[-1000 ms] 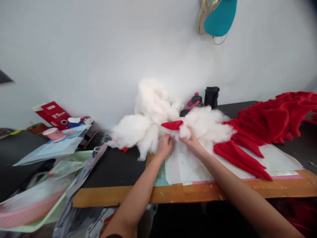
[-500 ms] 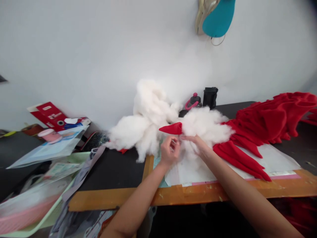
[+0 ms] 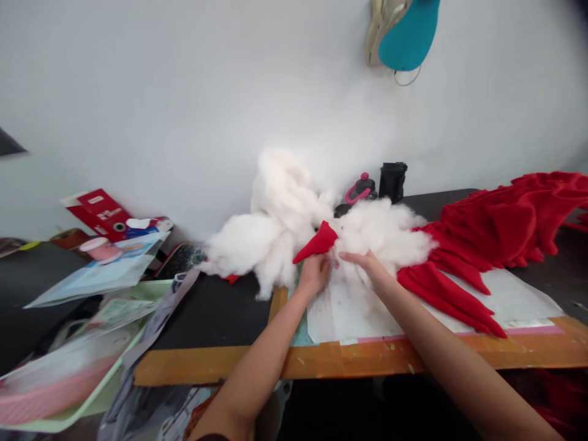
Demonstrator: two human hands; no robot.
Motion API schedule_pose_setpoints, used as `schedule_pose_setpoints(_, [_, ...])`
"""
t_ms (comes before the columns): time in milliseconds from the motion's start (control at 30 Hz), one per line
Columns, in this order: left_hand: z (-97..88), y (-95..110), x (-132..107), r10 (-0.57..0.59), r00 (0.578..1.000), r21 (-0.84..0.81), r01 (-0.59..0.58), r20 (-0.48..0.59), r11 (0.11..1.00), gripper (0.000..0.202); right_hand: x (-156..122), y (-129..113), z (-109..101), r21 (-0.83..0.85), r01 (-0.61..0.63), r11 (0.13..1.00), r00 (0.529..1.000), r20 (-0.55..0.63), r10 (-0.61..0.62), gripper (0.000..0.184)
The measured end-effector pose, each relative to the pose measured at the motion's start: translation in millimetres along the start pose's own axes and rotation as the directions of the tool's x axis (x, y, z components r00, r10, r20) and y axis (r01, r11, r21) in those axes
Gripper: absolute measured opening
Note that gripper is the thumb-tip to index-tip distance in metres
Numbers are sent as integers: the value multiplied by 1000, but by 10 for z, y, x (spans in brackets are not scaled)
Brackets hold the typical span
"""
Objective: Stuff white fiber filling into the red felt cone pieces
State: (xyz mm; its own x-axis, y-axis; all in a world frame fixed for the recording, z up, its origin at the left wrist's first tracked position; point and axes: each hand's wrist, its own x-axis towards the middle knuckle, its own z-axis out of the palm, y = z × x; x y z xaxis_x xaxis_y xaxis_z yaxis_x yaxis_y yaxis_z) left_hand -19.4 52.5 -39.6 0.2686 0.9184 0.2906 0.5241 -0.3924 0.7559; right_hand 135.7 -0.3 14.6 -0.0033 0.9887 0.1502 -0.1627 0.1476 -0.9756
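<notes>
A small red fabric cone tilts with its point down to the left, above the front of the white stuffing. My left hand is closed on its lower side, with the fingertips partly hidden. Just right of the cone, my right hand is apart from it, one finger stretched toward the left hand and the others partly lost against the fluff. Loose white stuffing lies behind and around my right hand. A taller heap of stuffing rises behind my left hand.
Red fabric pieces pile up on the right, some over white paper. A black cup and a pink-handled bottle stand against the wall. At left are a green basket and a red box. Brown tape covers the table's front edge.
The red cone has turned from nearly level to point down-left. My left hand has moved up against its underside. My right hand stays in nearly the same place.
</notes>
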Motion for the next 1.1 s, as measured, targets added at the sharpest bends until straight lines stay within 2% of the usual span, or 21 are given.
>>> schedule_pose_setpoints(67, [-40, 9, 14, -16, 996, -40, 12, -83, 999, 20, 26, 28, 7, 92, -28, 995, 998, -54, 33, 35])
schedule_pose_setpoints(100, [-58, 27, 12, -25, 993, -109, 12, -114, 994, 24, 38, 48, 5, 141, -52, 989, 997, -40, 59, 38])
schedule_pose_setpoints(167, [-84, 83, -11, -62, 990, -357, 14, -124, 934, 28, 55, 99, 2, 157, -75, 985, 997, 41, 70, 42])
schedule_pose_setpoints(233, [-96, 148, -49, -113, 992, -639, 53, -53, 768, 29, 65, 161, 5, 135, -69, 988, 986, 158, 47, 48])
schedule_pose_setpoints(300, [-98, 210, -93, -134, 990, -776, 118, 43, 620, 30, 78, 225, 9, 102, -35, 994, 973, 230, 11, 55])
schedule_pose_setpoints(333, [-99, 240, -116, -125, 990, -791, 132, 71, 598, 30, 90, 256, 7, 87, -10, 996, 973, 230, -11, 57])
schedule_pose_setpoints(367, [-100, 269, -140, -102, 991, -781, 127, 82, 612, 30, 106, 285, 1, 75, 21, 997, 976, 214, -36, 56])
schedule_pose_setpoints(467, [-110, 358, -213, 5, 1000, -608, -18, -23, 793, 28, 163, 347, -42, 59, 82, 995, 989, 122, -89, 41])
schedule_pose_setpoints(567, [-142, 413, -260, 85, 960, -272, -159, -265, 949, 25, 193, 368, -77, 22, 103, 994, 987, 122, -105, 30])
schedule_pose_setpoints(667, [-220, 391, -240, 106, 888, -70, -153, -447, 986, 24, 175, 350, -74, -16, 116, 993, 980, 167, -112, 28])
schedule_pose_setpoints(767, [-325, 330, -182, 49, 851, -80, -107, -522, 991, 26, 136, 288, -59, -84, 101, 991, 955, 288, -73, 26])
schedule_pose_setpoints(867, [-406, 314, -152, 72, 853, -46, -112, -516, 993, 34, 99, 203, -51, -162, 105, 981, 884, 468, -17, 23])
schedule_pose_setpoints(1000, [-432, 371, -179, 229, 847, 227, -133, -479, 965, 38, 61, 150, -23, -204, 191, 960, 744, 668, -6, 12])
schedule_pose_setpoints(1033, [-426, 383, -187, 231, 862, 284, -107, -451, 953, 38, 51, 149, -11, -209, 217, 954, 703, 712, -4, 11])
schedule_pose_setpoints(1100, [-402, 388, -194, 150, 925, 364, -13, -350, 931, 41, 25, 139, 15, -207, 261, 943, 618, 786, 2, 10])
